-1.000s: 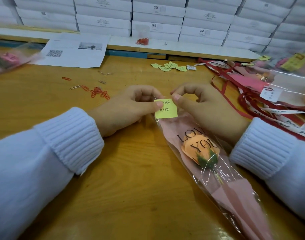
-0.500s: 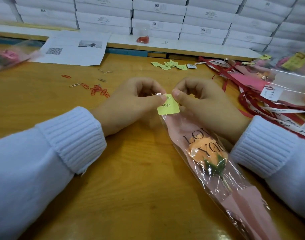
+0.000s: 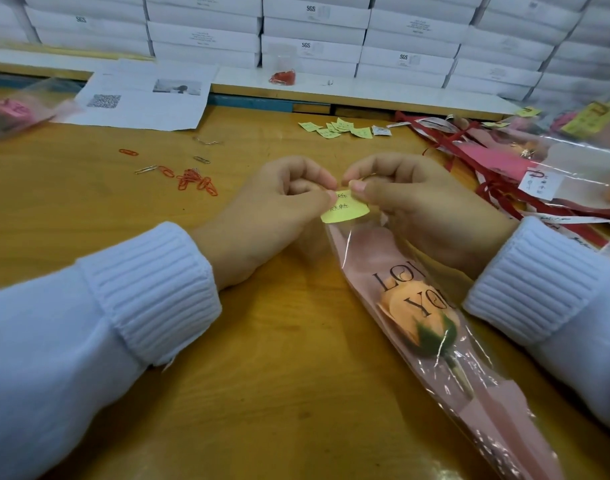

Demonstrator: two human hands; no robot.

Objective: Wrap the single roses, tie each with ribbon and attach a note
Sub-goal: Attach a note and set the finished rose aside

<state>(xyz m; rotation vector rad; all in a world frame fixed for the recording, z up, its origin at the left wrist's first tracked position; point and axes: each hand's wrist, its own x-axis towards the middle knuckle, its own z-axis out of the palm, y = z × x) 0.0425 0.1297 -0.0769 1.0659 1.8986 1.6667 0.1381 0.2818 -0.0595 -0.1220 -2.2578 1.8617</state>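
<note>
An orange rose lies in a clear and pink sleeve printed "LOVE YOU", running from the table's middle toward the lower right. A small yellow note with handwriting sits at the sleeve's top edge. My left hand pinches the note's upper left corner between thumb and forefinger. My right hand pinches the note's upper right corner and the sleeve edge; a thin metal clip seems to be under its fingers, mostly hidden.
Loose red and silver paper clips lie left of my hands. More yellow notes sit further back. Wrapped roses and red ribbons pile up at the right. A printed sheet and stacked white boxes line the back.
Both hands have drawn closer together over the note's top edge, and the note now curls and tilts. The wrapped rose has shifted slightly toward the right.
</note>
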